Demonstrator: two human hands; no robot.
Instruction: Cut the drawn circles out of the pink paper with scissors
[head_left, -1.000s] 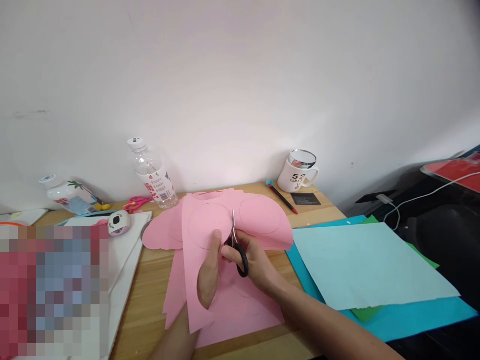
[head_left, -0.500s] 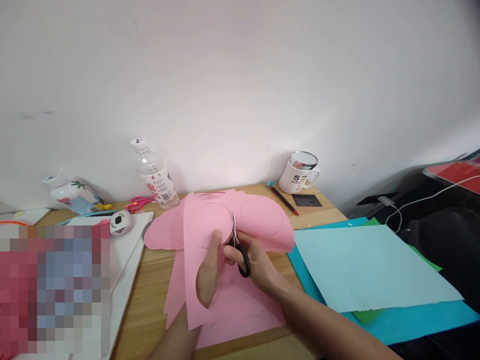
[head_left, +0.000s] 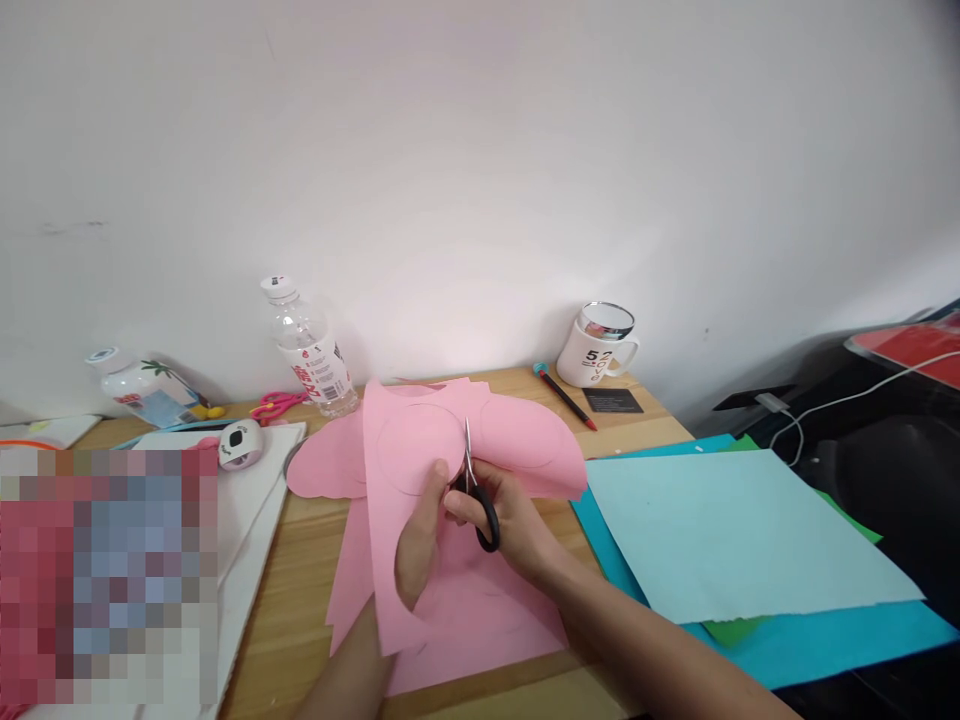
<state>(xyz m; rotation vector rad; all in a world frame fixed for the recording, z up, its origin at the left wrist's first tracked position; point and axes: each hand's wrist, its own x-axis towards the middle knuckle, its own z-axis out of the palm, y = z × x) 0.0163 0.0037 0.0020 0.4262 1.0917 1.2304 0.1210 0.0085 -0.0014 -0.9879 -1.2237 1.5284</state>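
Observation:
My right hand (head_left: 501,508) is closed round the black handles of a pair of scissors (head_left: 486,515), whose blades point up and away from me along a drawn circle. Pink paper (head_left: 420,440) with pencilled circles is pinched in my left hand (head_left: 421,530); the thumb presses on top beside the circle, and the other fingers are hidden beneath. Part of that hand shows through a rounded cut-out in the sheet. To the right of the blades the paper curls over, with another drawn circle on it. More pink sheets (head_left: 487,640) lie underneath on the wooden table.
A plastic bottle (head_left: 315,365), a white mug (head_left: 592,350), a pencil (head_left: 566,397) and a dark card (head_left: 613,401) stand or lie near the wall. Pink scissors (head_left: 279,405) are beside the bottle. Pale blue paper (head_left: 750,540) covers blue and green sheets at right.
The pink sheet's left part has shifted and bent slightly, its upper left corner rising. My left thumb has slid a little to the right. The scissors stay nearly in place.

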